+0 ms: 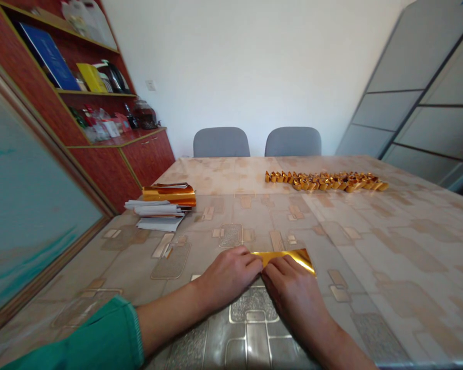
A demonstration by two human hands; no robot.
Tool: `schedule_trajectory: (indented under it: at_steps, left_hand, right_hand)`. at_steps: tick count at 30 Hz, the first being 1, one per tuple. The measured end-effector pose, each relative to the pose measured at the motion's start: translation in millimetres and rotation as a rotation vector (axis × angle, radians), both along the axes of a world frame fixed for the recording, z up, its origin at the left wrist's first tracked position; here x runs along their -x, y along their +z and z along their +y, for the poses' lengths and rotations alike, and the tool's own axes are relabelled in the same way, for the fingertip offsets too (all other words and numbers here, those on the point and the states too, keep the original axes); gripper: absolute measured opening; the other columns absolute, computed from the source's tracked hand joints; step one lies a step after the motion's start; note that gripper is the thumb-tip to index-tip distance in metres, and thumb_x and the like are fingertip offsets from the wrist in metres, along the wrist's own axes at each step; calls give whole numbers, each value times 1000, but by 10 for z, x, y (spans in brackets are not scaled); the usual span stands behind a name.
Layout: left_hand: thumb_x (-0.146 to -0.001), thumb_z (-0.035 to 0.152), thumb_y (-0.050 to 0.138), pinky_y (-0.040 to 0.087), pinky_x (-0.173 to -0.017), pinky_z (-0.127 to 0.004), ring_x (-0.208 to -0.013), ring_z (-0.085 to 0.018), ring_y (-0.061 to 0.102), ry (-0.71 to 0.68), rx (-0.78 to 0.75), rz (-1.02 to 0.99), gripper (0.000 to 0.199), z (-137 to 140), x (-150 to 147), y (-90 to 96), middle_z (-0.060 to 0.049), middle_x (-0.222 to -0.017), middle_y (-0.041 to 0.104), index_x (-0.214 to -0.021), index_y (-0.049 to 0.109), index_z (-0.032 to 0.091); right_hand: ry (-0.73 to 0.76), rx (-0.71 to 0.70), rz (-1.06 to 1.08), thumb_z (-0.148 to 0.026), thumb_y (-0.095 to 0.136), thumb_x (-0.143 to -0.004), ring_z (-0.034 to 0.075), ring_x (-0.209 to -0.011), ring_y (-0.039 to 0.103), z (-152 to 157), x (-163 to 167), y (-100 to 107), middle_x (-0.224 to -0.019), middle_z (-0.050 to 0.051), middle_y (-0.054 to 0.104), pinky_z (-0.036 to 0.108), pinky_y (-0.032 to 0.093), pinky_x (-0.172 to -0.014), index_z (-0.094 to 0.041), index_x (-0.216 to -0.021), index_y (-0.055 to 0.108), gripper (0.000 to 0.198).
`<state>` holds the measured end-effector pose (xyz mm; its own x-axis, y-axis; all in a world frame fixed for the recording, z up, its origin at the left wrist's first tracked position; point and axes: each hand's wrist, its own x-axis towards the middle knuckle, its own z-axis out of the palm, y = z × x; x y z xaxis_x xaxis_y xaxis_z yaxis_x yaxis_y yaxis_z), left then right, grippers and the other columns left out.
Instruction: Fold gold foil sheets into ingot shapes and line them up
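Note:
A sheet of shiny gold foil paper lies on the table in front of me, its far edge and right corner showing past my fingers. My left hand is closed at the sheet's left end, fingers curled down on it. Over the middle of the sheet bends my right hand, its fingers pressed together along the near edge. The two hands almost touch, and they cover most of the paper's near side. Left of them sits a stack of gold and white paper sheets. Several folded gold paper pieces stand in rows at the far right.
The table has a patterned clear cover. Two grey chairs stand at its far side against a white wall. On the left is a red wooden cabinet with bottles and a kettle, and pale sliding doors rise on the right.

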<state>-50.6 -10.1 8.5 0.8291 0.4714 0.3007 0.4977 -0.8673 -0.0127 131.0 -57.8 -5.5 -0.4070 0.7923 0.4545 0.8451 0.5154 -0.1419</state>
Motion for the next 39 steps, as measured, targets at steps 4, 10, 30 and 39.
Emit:
schedule_trajectory:
  at_steps: [4,10,30,39]
  left_hand:
    - [-99,17,52,51,-79,-30,-84,-17,66,-63,-32,-37,17,4,64,-62,-4,-103,73,-85,60,16]
    - [-100,19,51,51,-78,-29,-83,-17,65,-84,-34,-62,19,-11,109,-77,-5,-108,73,-84,61,16]
    - [-92,17,60,48,-74,-23,-81,-13,65,115,636,-454,4,-59,197,-37,0,-89,70,-95,61,19]
    - [-87,24,72,43,-77,-26,-82,-15,63,85,513,-363,15,58,163,-25,2,-88,71,-98,64,20]
  right_hand:
    - [30,28,-3,-6,75,-80,25,-79,61,-37,-80,-37,-83,4,67,36,49,-69,-17,-82,67,14]
    - [-48,118,42,-16,51,-98,25,-79,59,-154,-686,-79,-85,7,65,36,49,-67,-20,-87,65,19]
    - [-119,212,344,-17,50,-91,23,-69,54,-237,-5,-64,-73,4,59,33,35,-63,-22,-71,54,21]
    - [-221,130,296,-17,53,-85,24,-66,52,-185,-1,-113,-68,5,57,33,33,-61,-23,-65,49,21]
